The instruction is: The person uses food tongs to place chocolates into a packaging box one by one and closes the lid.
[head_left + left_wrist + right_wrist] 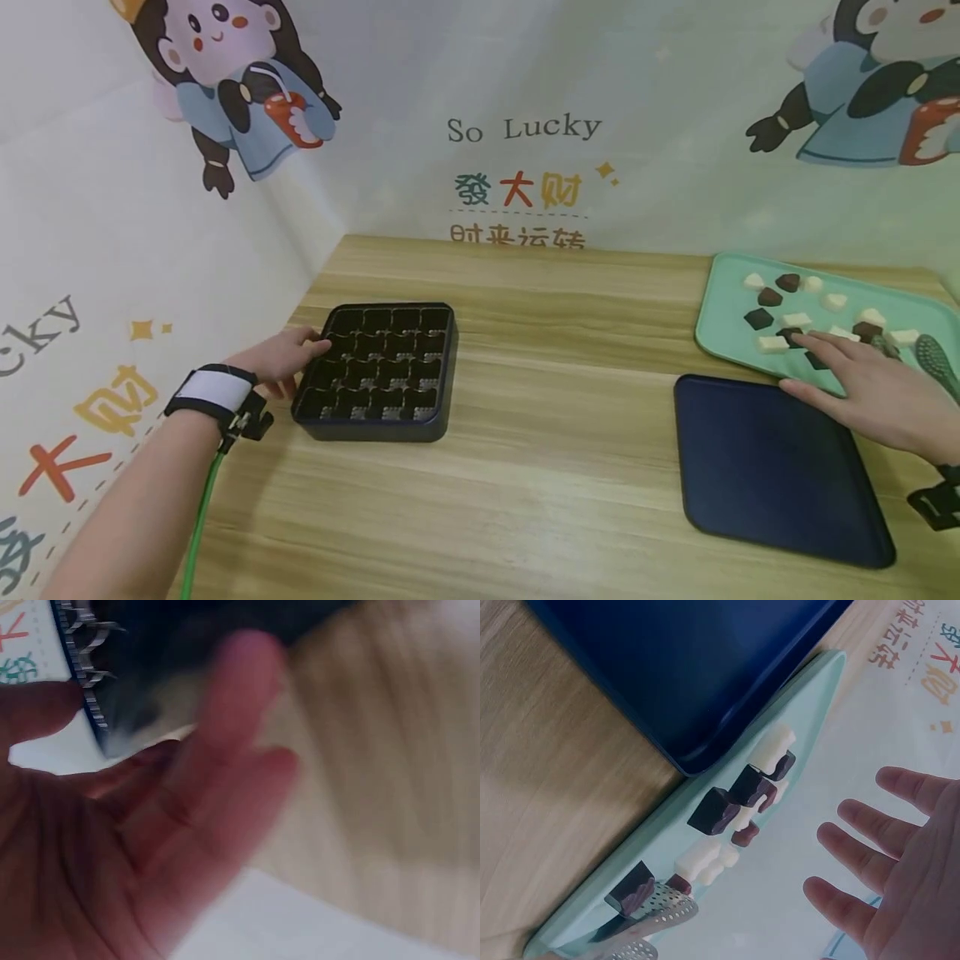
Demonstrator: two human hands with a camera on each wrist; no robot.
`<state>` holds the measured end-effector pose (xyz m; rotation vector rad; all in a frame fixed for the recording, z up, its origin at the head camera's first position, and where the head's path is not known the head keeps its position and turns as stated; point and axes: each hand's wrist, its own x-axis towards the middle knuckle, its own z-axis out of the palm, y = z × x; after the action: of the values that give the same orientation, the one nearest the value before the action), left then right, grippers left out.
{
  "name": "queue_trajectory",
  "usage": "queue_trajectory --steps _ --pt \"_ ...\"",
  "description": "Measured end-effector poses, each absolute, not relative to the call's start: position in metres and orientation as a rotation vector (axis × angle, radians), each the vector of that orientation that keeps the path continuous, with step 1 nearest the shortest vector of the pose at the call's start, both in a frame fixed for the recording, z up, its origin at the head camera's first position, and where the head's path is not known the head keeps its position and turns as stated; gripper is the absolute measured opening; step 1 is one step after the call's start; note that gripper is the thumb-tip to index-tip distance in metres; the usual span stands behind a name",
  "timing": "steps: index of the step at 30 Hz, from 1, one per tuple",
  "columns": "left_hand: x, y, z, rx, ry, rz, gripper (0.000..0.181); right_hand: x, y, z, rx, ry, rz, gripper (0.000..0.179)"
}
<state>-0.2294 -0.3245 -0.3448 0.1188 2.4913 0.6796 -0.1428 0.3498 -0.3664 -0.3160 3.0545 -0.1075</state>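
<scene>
At the left of the table is a dark box (375, 367) with a grid of small compartments. My left hand (283, 360) holds its left edge, with the thumb (45, 709) at the rim and the fingers along the outer side, blurred in the left wrist view. My right hand (873, 392) hovers palm down, fingers spread, over the near edge of a mint-green tray (723, 287). White and dark brown chocolates (712, 810) lie scattered on that tray. Tongs (664, 909) with perforated ends rest among them, partly hidden by the right hand in the head view.
A dark blue lid (772, 467) lies flat in front of the green tray, its far edge against it. The wooden tabletop (555, 400) extends between box and lid. A printed cloth (390, 100) hangs behind and at the left. A green cable (198, 525) runs from the left wrist.
</scene>
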Motion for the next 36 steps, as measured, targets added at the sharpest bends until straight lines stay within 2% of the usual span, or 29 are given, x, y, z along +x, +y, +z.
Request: queue_trajectory --steps 4,8,13,23,29,36 --pt "-0.226 -0.328 -0.353 0.131 2.522 0.718 0.056 -0.145 0.346 -0.368 -0.345 3.066 -0.134 0.081" --pt "-0.227 -0.329 -0.351 0.124 2.525 0.699 0.051 -0.154 0.341 -0.368 -0.447 3.068 -0.079 0.071" --pt "-0.232 -0.323 -0.343 0.098 2.509 0.655 0.039 -0.170 0.340 -0.371 -0.631 3.035 0.024 0.052" --pt "-0.239 -0.325 -0.352 0.136 2.503 0.686 0.044 -0.186 0.334 -0.384 -0.866 2.980 0.026 0.009" --pt "-0.234 -0.314 -0.353 0.178 2.539 0.643 0.048 -0.188 0.329 -0.384 -0.929 2.979 0.105 0.025" --pt "-0.230 -0.278 -0.350 0.308 2.540 0.539 0.056 -0.190 0.328 -0.385 -0.975 2.987 0.137 0.026"
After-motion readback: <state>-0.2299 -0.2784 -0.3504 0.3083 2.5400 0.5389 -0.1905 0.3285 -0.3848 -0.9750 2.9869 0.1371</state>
